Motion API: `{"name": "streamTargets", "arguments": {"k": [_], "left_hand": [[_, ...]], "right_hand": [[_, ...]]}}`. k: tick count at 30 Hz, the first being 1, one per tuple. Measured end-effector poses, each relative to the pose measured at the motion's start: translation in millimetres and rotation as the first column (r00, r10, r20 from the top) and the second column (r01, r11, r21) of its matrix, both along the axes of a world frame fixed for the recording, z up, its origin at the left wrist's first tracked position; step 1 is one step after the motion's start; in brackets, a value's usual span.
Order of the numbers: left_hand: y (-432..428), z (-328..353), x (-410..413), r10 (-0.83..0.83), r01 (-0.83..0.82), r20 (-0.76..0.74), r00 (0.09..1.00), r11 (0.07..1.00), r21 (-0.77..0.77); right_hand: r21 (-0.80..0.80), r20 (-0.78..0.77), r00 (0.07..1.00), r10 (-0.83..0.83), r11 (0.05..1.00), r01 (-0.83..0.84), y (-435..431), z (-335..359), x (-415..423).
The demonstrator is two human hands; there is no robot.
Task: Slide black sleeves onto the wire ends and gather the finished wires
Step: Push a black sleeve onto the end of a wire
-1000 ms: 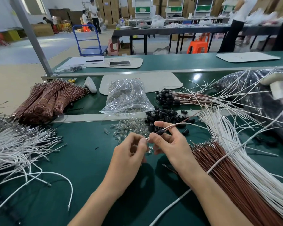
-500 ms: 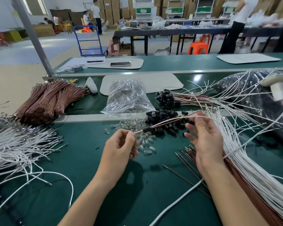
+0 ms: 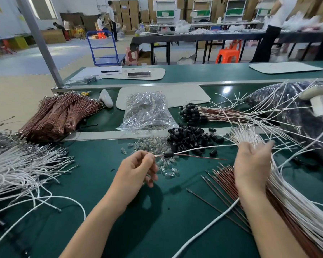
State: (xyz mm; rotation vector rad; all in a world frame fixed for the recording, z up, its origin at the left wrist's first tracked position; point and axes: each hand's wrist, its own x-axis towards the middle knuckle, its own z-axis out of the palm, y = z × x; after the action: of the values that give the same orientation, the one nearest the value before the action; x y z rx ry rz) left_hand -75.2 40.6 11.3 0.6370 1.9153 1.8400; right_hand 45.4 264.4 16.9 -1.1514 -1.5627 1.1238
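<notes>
1. Pinching with the curled left hand point(image 3: 138, 172), thumb against forefinger, on the bare metal tips of a paired white and brown wire point(image 3: 203, 148); other fingers folded toward the palm.
2. Threaded on that pair, just right of the fingertips and held in the air above the green work table point(image 3: 119, 211): one short black tubular sleeve point(image 3: 168, 155).
3. Beyond the sleeve, splitting into a white strand reaching toward the right hand and a brown strand ending free over the table.
4. Raised, palm leftward, at the fanned tips of the long white wire bunch point(image 3: 291, 189): the right hand point(image 3: 254, 164), fingers fairly straight and touching those wires.
5. Blurred at the right fingertips; impossible to tell whether gripping the white strand or merely meeting it.
6. Behind the held sleeve: a heap of loose black sleeves point(image 3: 190, 136), beside a scatter of small clear glass bulbs point(image 3: 153, 146).
7. Farther back: a laid-out batch of wires already capped with black sleeves point(image 3: 191, 112), near a crumpled clear plastic bag point(image 3: 147, 112).
8. Partly hidden under the right wrist and forearm: loose brown wires with metal terminals point(image 3: 222, 175).
9. Cut off at the left edge: a tangle of white wires point(image 3: 17, 164); behind it, tied bundles of brown wires point(image 3: 60, 116).
10. Cut off at the right edge: a dark plastic sack point(image 3: 287, 108), contents unreadable.
</notes>
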Motion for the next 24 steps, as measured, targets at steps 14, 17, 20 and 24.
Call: {"name": "streamTargets", "arguments": {"k": [14, 17, 20, 24], "left_hand": [[7, 3, 15, 0.096, -0.081, -0.227, 0.969, 0.994, 0.076], [9, 0, 19, 0.042, -0.033, -0.261, 0.965, 0.999, 0.040], [11, -2, 22, 0.017, -0.012, -0.276, 0.961, 1.000, 0.019], [13, -3, 22, 0.038, -0.030, -0.228, 0.973, 0.999, 0.038]], "right_hand": [[-0.331, -0.550, 0.574, 0.606, 0.473, -0.817, -73, 5, -23], [-0.352, -0.665, 0.546, 0.509, 0.431, -0.831, -71, 4, -23], [-0.342, -0.678, 0.516, 0.523, 0.398, -0.851, -73, 3, -24], [-0.306, -0.696, 0.468, 0.544, 0.365, -0.879, -71, 3, -21]]}}
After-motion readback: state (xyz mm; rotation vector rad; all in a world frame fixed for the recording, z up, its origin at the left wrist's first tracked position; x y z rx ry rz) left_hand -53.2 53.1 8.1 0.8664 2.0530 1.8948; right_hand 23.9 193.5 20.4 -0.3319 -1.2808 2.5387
